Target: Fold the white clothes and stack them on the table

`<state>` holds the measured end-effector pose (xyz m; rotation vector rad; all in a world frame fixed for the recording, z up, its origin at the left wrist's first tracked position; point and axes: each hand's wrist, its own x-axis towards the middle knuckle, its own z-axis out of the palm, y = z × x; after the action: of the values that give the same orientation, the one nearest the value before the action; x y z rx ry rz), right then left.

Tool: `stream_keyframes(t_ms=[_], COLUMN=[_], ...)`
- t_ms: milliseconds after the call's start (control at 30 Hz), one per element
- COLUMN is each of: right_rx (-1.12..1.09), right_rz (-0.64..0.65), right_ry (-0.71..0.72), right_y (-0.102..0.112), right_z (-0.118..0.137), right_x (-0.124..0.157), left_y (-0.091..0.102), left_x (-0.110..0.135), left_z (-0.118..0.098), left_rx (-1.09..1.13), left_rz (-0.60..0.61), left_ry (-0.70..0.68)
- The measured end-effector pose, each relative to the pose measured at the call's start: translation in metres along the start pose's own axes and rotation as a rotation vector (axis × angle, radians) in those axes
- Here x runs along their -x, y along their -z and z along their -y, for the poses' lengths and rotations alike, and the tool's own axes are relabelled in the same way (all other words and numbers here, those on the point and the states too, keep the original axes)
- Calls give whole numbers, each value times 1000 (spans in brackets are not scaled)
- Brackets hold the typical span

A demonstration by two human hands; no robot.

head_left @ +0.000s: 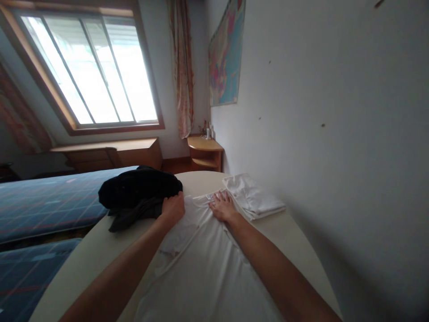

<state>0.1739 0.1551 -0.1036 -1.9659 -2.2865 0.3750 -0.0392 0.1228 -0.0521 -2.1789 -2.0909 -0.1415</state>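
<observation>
The white shirt point(208, 268) lies spread on the tabletop point(284, 237), dark clothes point(140, 188) to the shirt's left and folded whites point(251, 194) to its right. The right hand point(222, 205) rests on it near the neckline, fingers spread; the left hand point(173, 206) curls at its left shoulder, whether pinching cloth I cannot tell. It looks light, limp and quick to crease, probably best held at both shoulders.

The shirt point(214, 264) is plain white, the folded garment point(251, 194) white too; the tabletop point(201, 179) is cream. The bundle point(134, 188) is black. The mattress point(43, 205) is blue, plaid with reddish and pale lines; the curtain point(182, 67), patterned orange-pink; the map point(226, 58), turquoise, pink and tan.
</observation>
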Motion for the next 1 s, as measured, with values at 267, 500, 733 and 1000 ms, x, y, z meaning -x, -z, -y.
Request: stream_keyframes(t_ms=[267,500,733,1000], right_rx=[-1,-1,-115,-42], right_rz=[-12,-89,-231,-243], right_ry=[4,13,180,238], right_y=[1,0,9,23], right_z=[-4,-6,-7,-20], right_x=[-22,-36,-20,92], left_y=[5,-9,-34,-66], left_x=[-20,-18,49,61], left_z=[3,-8,-45,-23], left_rx=[22,5,93,188], left_rz=[-60,-110,-143,-133], left_ry=[-100,-151,-281,-301])
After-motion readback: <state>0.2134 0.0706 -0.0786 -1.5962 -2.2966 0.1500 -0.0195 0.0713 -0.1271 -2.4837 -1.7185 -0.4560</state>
